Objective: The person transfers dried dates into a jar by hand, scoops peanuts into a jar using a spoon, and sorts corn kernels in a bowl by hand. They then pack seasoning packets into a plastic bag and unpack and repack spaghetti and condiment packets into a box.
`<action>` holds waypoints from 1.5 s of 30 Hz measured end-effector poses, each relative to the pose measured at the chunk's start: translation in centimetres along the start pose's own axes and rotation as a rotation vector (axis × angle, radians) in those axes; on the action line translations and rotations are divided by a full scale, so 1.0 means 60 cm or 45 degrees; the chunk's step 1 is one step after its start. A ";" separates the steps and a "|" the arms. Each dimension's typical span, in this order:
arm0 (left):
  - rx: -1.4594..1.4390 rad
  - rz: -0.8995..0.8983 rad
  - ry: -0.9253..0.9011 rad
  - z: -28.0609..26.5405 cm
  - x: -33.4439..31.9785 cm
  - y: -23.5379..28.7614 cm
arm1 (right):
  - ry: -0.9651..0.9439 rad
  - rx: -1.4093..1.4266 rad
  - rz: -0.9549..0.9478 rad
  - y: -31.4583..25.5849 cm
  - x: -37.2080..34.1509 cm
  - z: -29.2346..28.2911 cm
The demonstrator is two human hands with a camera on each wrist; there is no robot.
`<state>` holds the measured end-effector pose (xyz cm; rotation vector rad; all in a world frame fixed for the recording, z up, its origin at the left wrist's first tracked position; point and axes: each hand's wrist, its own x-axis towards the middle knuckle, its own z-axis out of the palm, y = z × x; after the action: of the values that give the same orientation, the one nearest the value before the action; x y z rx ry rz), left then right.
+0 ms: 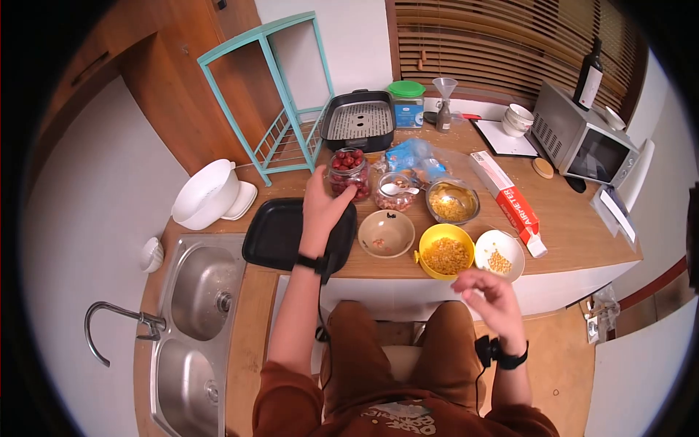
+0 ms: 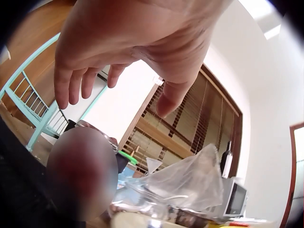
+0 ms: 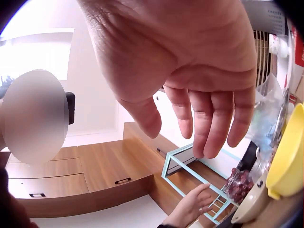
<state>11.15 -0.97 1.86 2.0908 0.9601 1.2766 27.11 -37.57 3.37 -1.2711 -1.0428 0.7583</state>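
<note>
A glass jar [image 1: 349, 175] filled with small round dark-red fruits stands toward the back of the counter. My left hand [image 1: 326, 200] is right beside it, thumb and fingers spread; the left wrist view shows the fingers apart around nothing. In front of the counter edge hovers my right hand [image 1: 489, 297], fingers loosely bent and holding nothing. Nearest to it are a yellow bowl [image 1: 424, 264] of yellow kernels and a white bowl [image 1: 515, 246] with a few kernels. A beige bowl [image 1: 397, 246] with a few scraps sits between the hands.
Behind the bowls are a jar of nuts [image 1: 391, 199] with a white spoon and a metal bowl [image 1: 472, 211] of yellow grains. A black tray [image 1: 266, 233] lies under my left forearm, next to the sink [image 1: 200, 291]. A red-white box [image 1: 513, 207] lies at right.
</note>
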 end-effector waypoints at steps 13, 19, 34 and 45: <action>0.466 -0.169 -0.167 0.101 0.120 -0.023 | 0.085 -0.091 0.128 0.045 -0.086 0.016; 0.298 -0.153 0.006 0.123 0.120 -0.035 | 0.049 -0.027 0.143 0.064 -0.085 0.013; -0.156 -0.004 0.313 0.028 0.124 0.025 | -0.104 -0.029 0.114 0.031 -0.024 0.058; -0.779 -0.282 0.122 -0.119 0.048 0.101 | 0.213 0.173 -0.138 0.022 0.279 0.227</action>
<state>7.48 -2.09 10.84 1.4274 0.6967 1.3496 20.89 -16.93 5.07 -1.1318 -0.9019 0.6187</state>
